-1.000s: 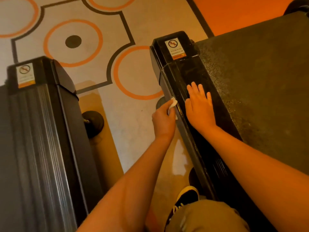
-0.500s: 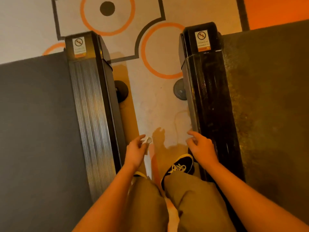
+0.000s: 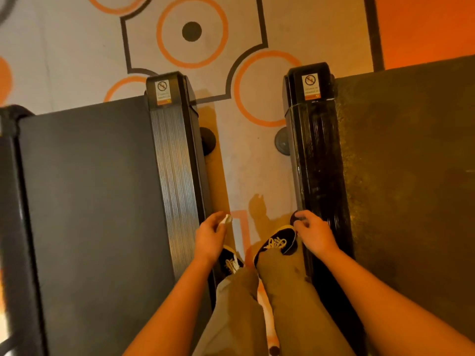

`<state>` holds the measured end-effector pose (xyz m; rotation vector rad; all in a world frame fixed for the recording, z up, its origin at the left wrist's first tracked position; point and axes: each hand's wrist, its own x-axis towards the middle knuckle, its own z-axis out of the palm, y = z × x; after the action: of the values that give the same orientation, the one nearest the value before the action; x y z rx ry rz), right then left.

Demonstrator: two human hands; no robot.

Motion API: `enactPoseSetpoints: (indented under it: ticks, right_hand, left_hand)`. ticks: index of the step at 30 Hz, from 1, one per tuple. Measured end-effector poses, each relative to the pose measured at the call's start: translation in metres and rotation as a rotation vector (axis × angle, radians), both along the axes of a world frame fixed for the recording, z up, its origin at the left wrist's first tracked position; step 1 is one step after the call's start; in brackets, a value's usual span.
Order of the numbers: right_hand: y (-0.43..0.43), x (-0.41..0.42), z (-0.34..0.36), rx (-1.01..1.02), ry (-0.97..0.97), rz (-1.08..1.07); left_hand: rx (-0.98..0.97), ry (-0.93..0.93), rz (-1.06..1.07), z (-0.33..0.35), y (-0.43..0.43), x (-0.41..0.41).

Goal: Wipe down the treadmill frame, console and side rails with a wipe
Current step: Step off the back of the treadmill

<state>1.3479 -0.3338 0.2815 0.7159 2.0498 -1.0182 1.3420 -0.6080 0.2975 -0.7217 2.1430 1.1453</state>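
Two treadmills flank me as I stand in the gap between them. My left hand (image 3: 209, 236) pinches a small crumpled white wipe (image 3: 226, 219) beside the ribbed side rail (image 3: 174, 176) of the left treadmill, without touching the rail. My right hand (image 3: 314, 231) hangs with loosely curled fingers over the inner edge of the glossy black side rail (image 3: 320, 160) of the right treadmill and holds nothing. Each rail ends in a black cap with a warning sticker (image 3: 311, 86).
The left running belt (image 3: 90, 201) is dark grey and the right belt (image 3: 411, 176) looks dusty. Round rubber feet (image 3: 282, 142) stick out under both frames. My two black shoes (image 3: 277, 242) stand on the patterned orange and cream floor (image 3: 246, 163).
I have straightened up from the right rail. Both hands came back off it, the right hand lifting from flat on the rail, and the view now takes in both treadmills.
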Motion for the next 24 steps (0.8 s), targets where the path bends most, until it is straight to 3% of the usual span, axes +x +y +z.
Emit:
enactPoseSetpoints:
  ticks: [13,24]
  right_hand:
    - [-0.001,-0.065,0.127,-0.048,-0.011,-0.016]
    - [-0.037,-0.251,0.228,-0.065,0.155,-0.014]
  left_hand:
    - [-0.01,0.099,-0.102,0.148,-0.027,-0.089]
    - [0.016,0.067,-0.066,0.205,-0.077,-0.186]
